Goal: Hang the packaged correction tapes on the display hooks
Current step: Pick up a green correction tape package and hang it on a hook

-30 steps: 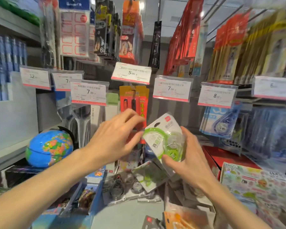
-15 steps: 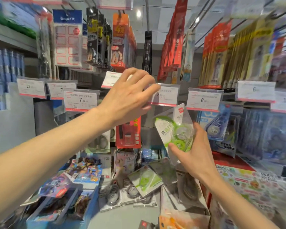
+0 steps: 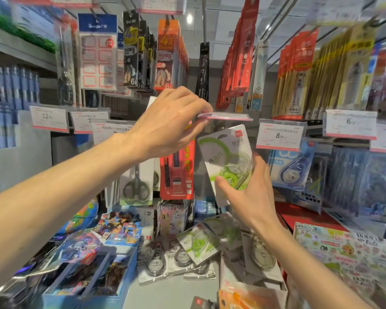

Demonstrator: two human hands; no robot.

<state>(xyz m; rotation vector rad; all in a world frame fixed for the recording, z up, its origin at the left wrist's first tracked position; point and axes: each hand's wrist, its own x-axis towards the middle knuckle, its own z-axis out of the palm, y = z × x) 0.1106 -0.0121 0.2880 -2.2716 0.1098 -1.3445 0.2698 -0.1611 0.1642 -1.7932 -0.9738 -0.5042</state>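
My right hand [image 3: 249,192] grips a packaged green correction tape [image 3: 226,161] by its lower part and holds it upright just under a price tag [image 3: 226,117]. My left hand [image 3: 172,121] pinches that price tag by its left end and holds it tipped up flat. The hook behind the tag is hidden. More packaged correction tapes, one green [image 3: 197,243] and several grey [image 3: 156,262], lie loose on the shelf below. Blue correction tapes [image 3: 292,168] hang on the hook to the right.
Red pen packs [image 3: 177,172] and scissors [image 3: 135,186] hang just left of the held pack. Price tags [image 3: 280,134] line the hook ends. Boxes of card packs [image 3: 94,270] and sticker sheets [image 3: 343,248] crowd the shelf.
My left hand took hold of the price tag and flipped it up flat. My right hand raised the green correction tape pack closer under the tag.
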